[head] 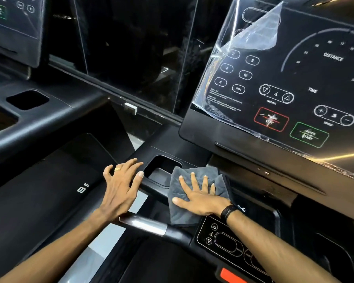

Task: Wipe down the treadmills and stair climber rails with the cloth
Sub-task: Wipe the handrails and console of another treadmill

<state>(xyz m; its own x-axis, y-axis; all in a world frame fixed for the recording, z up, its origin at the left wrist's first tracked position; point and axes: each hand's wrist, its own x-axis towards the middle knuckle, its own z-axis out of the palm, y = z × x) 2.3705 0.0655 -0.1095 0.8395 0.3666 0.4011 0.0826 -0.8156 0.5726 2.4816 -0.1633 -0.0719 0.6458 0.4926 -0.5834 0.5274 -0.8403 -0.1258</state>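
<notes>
The cloth (194,193), a grey folded microfibre piece, lay flat on the console deck of the treadmill (253,193), directly under the right hand (200,198). That hand was opened wide, fingers spread and palm down, pinning the cloth by pressure rather than by grip. This flat hold appeared chosen to spread contact over the largest area of fabric for wiping.

The long axis of the cloth ran from the handrail (145,223) beneath the heel of the hand up toward the cup holder (161,170) just beyond the fingertips. Its far corner overlapped the rim of that recess; its near edge draped over the rail. The fingers pointed along this axis, toward the display panel (294,88), so a stroke along the axis seemed likely.

The left hand (121,180) rested to the left of the right hand, apart from the cloth, fingers splayed and holding nothing. It pressed on the deck edge beside the cup holder, apparently as a brace. A ring (117,169) showed on one finger; a dark wristband (227,211) circled the right wrist.

Above the hands, loose protective film (260,31) was peeled from the panel corner. A second treadmill (29,111) stood further left.
</notes>
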